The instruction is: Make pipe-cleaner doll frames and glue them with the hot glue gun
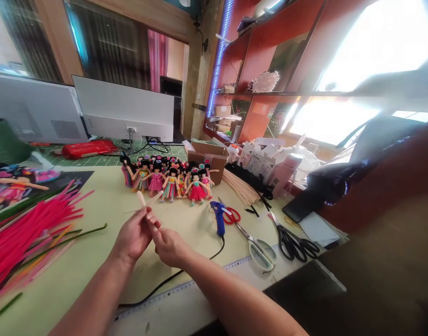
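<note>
glue gun (219, 219) blue; chenille stems (38, 228) pink, green; cutting mat (157, 157) green, white-gridded

The only camera sat on the person's head, looking forward and down over both forearms and the cluttered table (105, 254).

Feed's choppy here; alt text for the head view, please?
Left hand and right hand hold slim pale pieces over a pale table. Beyond them is a cluster of small dolls; a blue glue gun and scissors lie right, bright pink strips left.
</note>
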`<state>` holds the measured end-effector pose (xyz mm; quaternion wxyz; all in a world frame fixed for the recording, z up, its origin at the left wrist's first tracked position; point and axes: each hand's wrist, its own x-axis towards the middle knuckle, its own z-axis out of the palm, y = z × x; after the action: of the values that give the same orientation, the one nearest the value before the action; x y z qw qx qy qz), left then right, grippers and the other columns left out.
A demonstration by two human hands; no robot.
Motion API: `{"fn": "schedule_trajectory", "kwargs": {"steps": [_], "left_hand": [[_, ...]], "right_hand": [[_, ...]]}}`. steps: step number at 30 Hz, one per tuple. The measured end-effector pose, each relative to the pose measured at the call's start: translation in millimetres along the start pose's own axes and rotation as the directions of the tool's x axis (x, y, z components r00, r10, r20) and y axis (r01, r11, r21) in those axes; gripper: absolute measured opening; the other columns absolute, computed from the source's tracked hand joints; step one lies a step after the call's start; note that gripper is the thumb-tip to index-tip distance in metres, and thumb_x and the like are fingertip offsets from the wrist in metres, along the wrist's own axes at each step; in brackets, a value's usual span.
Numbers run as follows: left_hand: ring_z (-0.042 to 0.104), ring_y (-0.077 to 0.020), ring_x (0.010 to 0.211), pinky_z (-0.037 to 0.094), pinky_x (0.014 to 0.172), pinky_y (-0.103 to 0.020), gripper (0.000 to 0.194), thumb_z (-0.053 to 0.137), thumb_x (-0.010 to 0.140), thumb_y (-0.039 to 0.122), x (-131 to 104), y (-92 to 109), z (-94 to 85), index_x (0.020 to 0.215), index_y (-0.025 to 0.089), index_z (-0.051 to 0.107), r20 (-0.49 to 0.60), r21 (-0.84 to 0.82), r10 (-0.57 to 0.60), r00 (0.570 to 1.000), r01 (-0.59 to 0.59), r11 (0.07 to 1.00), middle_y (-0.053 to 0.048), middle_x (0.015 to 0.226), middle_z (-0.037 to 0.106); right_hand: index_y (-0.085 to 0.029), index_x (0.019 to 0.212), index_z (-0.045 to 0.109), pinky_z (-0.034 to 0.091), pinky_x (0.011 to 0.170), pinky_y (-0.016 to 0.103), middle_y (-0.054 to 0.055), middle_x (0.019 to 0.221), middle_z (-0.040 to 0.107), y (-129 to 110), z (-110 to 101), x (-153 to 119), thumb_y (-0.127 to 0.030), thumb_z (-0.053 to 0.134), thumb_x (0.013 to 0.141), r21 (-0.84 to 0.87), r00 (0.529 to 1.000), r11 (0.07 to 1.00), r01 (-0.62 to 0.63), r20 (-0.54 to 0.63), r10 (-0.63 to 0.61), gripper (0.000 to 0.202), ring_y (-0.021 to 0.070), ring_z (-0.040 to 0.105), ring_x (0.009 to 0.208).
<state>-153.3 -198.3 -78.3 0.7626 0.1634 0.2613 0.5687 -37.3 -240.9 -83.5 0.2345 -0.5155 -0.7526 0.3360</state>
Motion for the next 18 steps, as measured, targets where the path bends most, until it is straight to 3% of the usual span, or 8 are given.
{"fn": "schedule_trajectory", "kwargs": {"steps": [3, 4, 6, 7, 10, 12, 15, 18], "left_hand": [[0.041, -0.0057, 0.043, 0.038, 0.04, -0.017, 0.016, 0.047, 0.088, 0.013, -1.6, 6.2, 1.2, 0.074, 0.014, 0.055, -0.002, 0.019, 0.005, 1.0, -0.005, 1.0, 0.005, 0.054, 0.04], [0.039, -0.0051, 0.041, 0.035, 0.038, -0.016, 0.017, 0.046, 0.089, 0.013, -1.1, 9.4, 0.0, 0.074, 0.014, 0.054, -0.012, 0.026, 0.023, 1.0, -0.023, 0.999, 0.005, 0.054, 0.039], [0.034, -0.0039, 0.039, 0.031, 0.036, -0.016, 0.02, 0.043, 0.09, 0.013, 1.1, 14.6, -3.4, 0.073, 0.014, 0.053, -0.045, 0.038, 0.046, 0.998, -0.044, 0.998, 0.006, 0.054, 0.037], [0.033, -0.0035, 0.038, 0.03, 0.035, -0.015, 0.02, 0.042, 0.091, 0.013, 2.4, 15.7, -5.1, 0.073, 0.013, 0.053, -0.06, 0.042, 0.046, 0.997, -0.043, 0.998, 0.006, 0.054, 0.037], [0.032, -0.003, 0.037, 0.029, 0.034, -0.015, 0.02, 0.042, 0.091, 0.013, 5.3, 12.2, -7.8, 0.075, 0.013, 0.053, -0.085, 0.061, 0.016, 0.996, -0.011, 0.998, 0.006, 0.055, 0.037], [0.031, -0.003, 0.038, 0.029, 0.034, -0.015, 0.018, 0.043, 0.091, 0.013, 5.9, 6.9, -7.7, 0.075, 0.013, 0.053, -0.07, 0.081, -0.008, 0.997, 0.014, 0.997, 0.006, 0.055, 0.037], [0.032, -0.0033, 0.039, 0.029, 0.034, -0.015, 0.016, 0.044, 0.09, 0.014, 6.5, 1.9, -8.4, 0.076, 0.013, 0.053, -0.028, 0.105, -0.033, 0.999, 0.036, 0.994, 0.006, 0.057, 0.037], [0.032, -0.0035, 0.04, 0.03, 0.034, -0.015, 0.016, 0.044, 0.091, 0.014, 9.0, 2.3, -12.6, 0.078, 0.013, 0.054, -0.025, 0.116, -0.045, 0.999, 0.048, 0.992, 0.005, 0.058, 0.038]], "right_hand": [[-0.021, 0.07, 0.057, 0.035, 0.052, 0.025, -0.002, 0.055, 0.052, -1.9, -21.6, -34.8, -0.031, 0.049, 0.084, -0.046, 0.994, 0.997, -0.057, 0.089, 0.061, 0.019, 0.0132, 0.048, 0.054], [-0.021, 0.068, 0.056, 0.038, 0.053, 0.024, -0.003, 0.056, 0.055, -0.2, -34.3, -50.4, -0.033, 0.053, 0.082, -0.061, 0.958, 0.994, -0.095, 0.264, 0.108, 0.018, 0.0133, 0.052, 0.055], [-0.021, 0.067, 0.06, 0.041, 0.05, 0.022, -0.004, 0.054, 0.059, 9.6, -67.1, -82.4, -0.033, 0.059, 0.077, -0.029, 0.888, 0.993, -0.116, 0.445, 0.116, 0.016, 0.013, 0.056, 0.052], [-0.022, 0.072, 0.063, 0.042, 0.048, 0.023, -0.003, 0.058, 0.062, 18.3, -86.4, -96.2, -0.033, 0.06, 0.076, -0.001, 0.835, 0.974, -0.225, 0.516, 0.193, 0.012, 0.0134, 0.058, 0.05], [-0.021, 0.075, 0.067, 0.041, 0.044, 0.023, -0.001, 0.059, 0.063, 58.5, -148.6, -116.7, -0.032, 0.056, 0.078, -0.05, 0.881, 0.917, -0.396, 0.263, 0.394, 0.015, 0.0129, 0.055, 0.045], [-0.021, 0.076, 0.067, 0.037, 0.045, 0.023, -0.001, 0.059, 0.06, 92.2, -187.0, -111.4, -0.03, 0.048, 0.082, -0.112, 0.896, 0.889, -0.443, -0.024, 0.443, 0.022, 0.0109, 0.049, 0.045], [-0.018, 0.077, 0.068, 0.036, 0.053, 0.024, 0.002, 0.064, 0.06, 139.8, -229.8, -87.9, -0.021, 0.051, 0.079, -0.236, 0.812, 0.805, -0.544, -0.392, 0.433, 0.017, 0.012, 0.049, 0.054], [-0.017, 0.087, 0.069, 0.037, 0.064, 0.026, 0.007, 0.087, 0.063, 174.6, -251.8, -64.6, -0.013, 0.052, 0.074, -0.343, 0.753, 0.721, -0.602, -0.544, 0.37, 0.022, 0.0162, 0.055, 0.075]]}}
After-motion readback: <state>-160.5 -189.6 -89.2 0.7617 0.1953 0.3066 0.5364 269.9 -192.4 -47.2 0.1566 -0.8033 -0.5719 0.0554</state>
